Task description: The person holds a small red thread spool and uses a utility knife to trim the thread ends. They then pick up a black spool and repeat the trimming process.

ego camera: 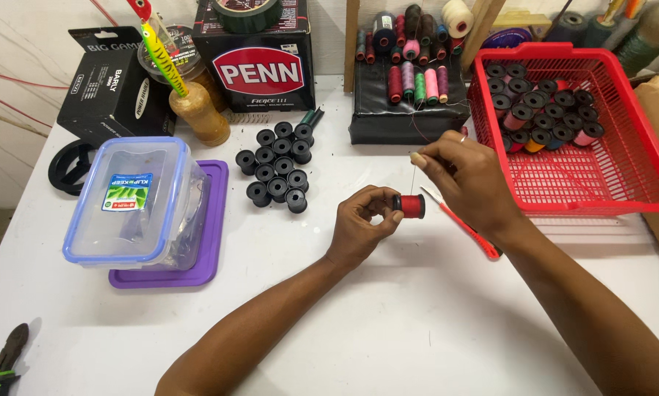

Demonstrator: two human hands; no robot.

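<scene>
on the bare table between basket (564,187) and black spools (278,165), left hand (359,224) grips red spool (411,206), right hand (469,176) pinches thread (414,176).

A small black spool (410,206) wound with red thread lies sideways just above the white table.

So on the white worktop (417,315) there's a cluster of empty black plastic bobbins (276,167), and left of them a clear plastic container with a blue rim (135,202) sitting on a purple lid (210,220). Behind those are two black cardboard boxes (113,84), side by side. A red plastic mesh basket (608,176) on the right is part-filled with wound bobbins. There's also a rack of coloured thread spools (414,70) at the back, and green-handled pliers (3,363) in the near left corner.
</scene>
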